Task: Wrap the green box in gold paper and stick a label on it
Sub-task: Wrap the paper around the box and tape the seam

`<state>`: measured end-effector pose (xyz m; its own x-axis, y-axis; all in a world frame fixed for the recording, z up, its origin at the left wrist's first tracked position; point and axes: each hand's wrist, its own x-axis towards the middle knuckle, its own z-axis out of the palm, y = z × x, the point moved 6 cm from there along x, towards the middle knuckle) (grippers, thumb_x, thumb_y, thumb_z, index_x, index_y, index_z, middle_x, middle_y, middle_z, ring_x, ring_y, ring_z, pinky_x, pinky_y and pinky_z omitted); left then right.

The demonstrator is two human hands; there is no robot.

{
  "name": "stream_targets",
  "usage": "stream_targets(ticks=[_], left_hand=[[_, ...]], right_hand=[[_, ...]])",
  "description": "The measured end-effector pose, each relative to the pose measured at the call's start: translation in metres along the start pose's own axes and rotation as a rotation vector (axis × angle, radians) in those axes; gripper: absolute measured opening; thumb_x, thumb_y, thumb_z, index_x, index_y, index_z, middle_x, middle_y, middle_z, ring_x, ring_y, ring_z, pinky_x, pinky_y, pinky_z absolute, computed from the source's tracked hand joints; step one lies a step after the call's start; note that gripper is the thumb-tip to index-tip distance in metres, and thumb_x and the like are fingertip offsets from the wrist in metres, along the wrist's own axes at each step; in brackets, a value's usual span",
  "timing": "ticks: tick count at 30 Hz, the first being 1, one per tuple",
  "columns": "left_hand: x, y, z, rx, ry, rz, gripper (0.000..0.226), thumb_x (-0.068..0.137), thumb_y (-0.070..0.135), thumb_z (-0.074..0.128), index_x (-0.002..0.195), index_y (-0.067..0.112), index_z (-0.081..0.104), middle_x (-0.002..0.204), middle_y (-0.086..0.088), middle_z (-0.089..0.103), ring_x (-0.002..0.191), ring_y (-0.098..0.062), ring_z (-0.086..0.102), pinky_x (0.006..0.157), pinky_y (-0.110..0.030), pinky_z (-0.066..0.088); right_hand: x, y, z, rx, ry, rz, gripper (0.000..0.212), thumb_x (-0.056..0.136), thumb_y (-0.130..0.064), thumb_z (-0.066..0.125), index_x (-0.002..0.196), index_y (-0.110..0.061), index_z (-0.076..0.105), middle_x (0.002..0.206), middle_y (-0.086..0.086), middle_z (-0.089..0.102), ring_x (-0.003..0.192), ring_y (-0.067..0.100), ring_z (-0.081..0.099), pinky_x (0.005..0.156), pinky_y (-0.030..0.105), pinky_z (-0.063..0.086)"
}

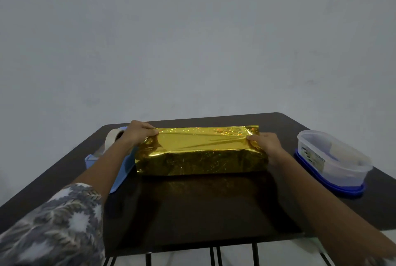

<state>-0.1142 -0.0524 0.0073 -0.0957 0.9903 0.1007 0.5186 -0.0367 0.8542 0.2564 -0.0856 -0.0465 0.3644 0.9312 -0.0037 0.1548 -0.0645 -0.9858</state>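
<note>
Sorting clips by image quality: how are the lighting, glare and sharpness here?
Head view: dim, flat light; the gold paper glints in patches and reflects faintly on the glossy dark table; the patterned sleeve nearest the camera is blurred.

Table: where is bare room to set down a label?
Widest bare patch: the table between the gold box and the near edge. A narrower gap separates box and plastic container. Left is crowded: tape dispenser beside the box.
</note>
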Motion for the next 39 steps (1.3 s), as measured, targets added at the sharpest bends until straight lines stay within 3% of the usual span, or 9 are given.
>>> stream_targets(ticks=[6,10,12,14,18,23,31,37,39], left_hand=[[0.003,-0.011,0.006,0.128,0.036,-0.043,0.02,0.082,0.014,0.072,0.098,0.003,0.066,0.093,-0.01,0.062,0.098,-0.028,0.056,0.081,-0.036,0.043],[0.003,0.01,0.009,0.362,0.241,0.199,0.02,0.088,0.026,0.064,0.095,0.008,0.068,0.099,-0.008,0.068,0.093,-0.022,0.06,0.077,-0.033,0.045],[0.0,0.032,0.025,0.282,0.17,0.365,0.03,0.09,0.038,0.059,0.104,0.012,0.067,0.104,-0.002,0.066,0.097,-0.017,0.058,0.075,-0.027,0.04],[0.0,0.049,0.053,0.308,-0.074,0.437,0.044,0.089,0.044,0.057,0.122,0.014,0.061,0.123,-0.002,0.061,0.113,-0.016,0.053,0.086,-0.026,0.038],[0.012,0.047,0.084,0.523,-0.334,0.314,0.055,0.088,0.044,0.058,0.133,0.014,0.051,0.131,-0.005,0.052,0.124,-0.025,0.047,0.095,-0.032,0.039],[0.027,0.05,0.082,0.485,-0.313,0.322,0.029,0.083,0.033,0.069,0.105,0.015,0.069,0.106,-0.002,0.062,0.106,-0.024,0.056,0.081,-0.029,0.044],[0.03,0.035,0.077,0.426,-0.284,0.183,0.033,0.085,0.03,0.067,0.107,0.005,0.069,0.102,-0.008,0.062,0.093,-0.021,0.055,0.076,-0.028,0.044],[0.024,0.024,0.063,0.365,-0.197,-0.032,0.037,0.08,0.03,0.074,0.093,-0.004,0.067,0.092,-0.017,0.064,0.084,-0.024,0.056,0.07,-0.03,0.043],[0.014,0.021,0.057,0.335,-0.167,-0.142,0.031,0.08,0.028,0.074,0.079,0.001,0.058,0.077,-0.011,0.058,0.068,-0.017,0.051,0.057,-0.025,0.041]], right_hand=[[0.003,0.01,0.006,0.055,0.009,0.136,0.017,0.082,-0.018,0.071,0.078,-0.008,0.056,0.087,0.009,0.057,0.085,0.025,0.056,0.074,0.034,0.044],[0.005,0.015,0.009,0.064,-0.011,0.163,0.041,0.081,-0.019,0.072,0.113,0.002,0.057,0.109,0.015,0.058,0.104,0.028,0.054,0.087,0.036,0.045],[0.006,0.019,0.01,0.064,-0.034,0.194,0.043,0.081,-0.018,0.072,0.115,0.003,0.056,0.104,0.015,0.061,0.097,0.028,0.059,0.085,0.038,0.05],[0.003,0.018,0.01,0.075,-0.069,0.213,0.038,0.083,-0.015,0.069,0.114,0.003,0.056,0.089,0.012,0.061,0.077,0.022,0.06,0.065,0.031,0.049],[0.002,0.018,0.011,0.107,-0.115,0.253,0.042,0.083,-0.015,0.069,0.118,0.004,0.055,0.084,0.013,0.062,0.069,0.022,0.061,0.056,0.03,0.048],[0.007,0.016,0.007,0.091,-0.094,0.274,0.07,0.075,-0.026,0.077,0.13,0.002,0.044,0.124,0.019,0.056,0.11,0.033,0.056,0.094,0.047,0.048],[0.023,-0.008,-0.012,-0.016,0.259,0.003,0.024,0.095,-0.03,0.051,0.095,-0.009,0.062,0.1,0.009,0.064,0.084,0.019,0.056,0.077,0.034,0.046],[0.006,-0.032,0.017,-0.284,0.273,-0.202,0.026,0.093,-0.026,0.051,0.117,-0.016,0.058,0.12,0.004,0.06,0.11,0.024,0.056,0.095,0.039,0.043],[0.002,-0.04,0.033,-0.315,0.189,-0.262,0.032,0.093,-0.029,0.053,0.122,-0.016,0.055,0.125,0.004,0.057,0.114,0.023,0.054,0.097,0.039,0.042]])
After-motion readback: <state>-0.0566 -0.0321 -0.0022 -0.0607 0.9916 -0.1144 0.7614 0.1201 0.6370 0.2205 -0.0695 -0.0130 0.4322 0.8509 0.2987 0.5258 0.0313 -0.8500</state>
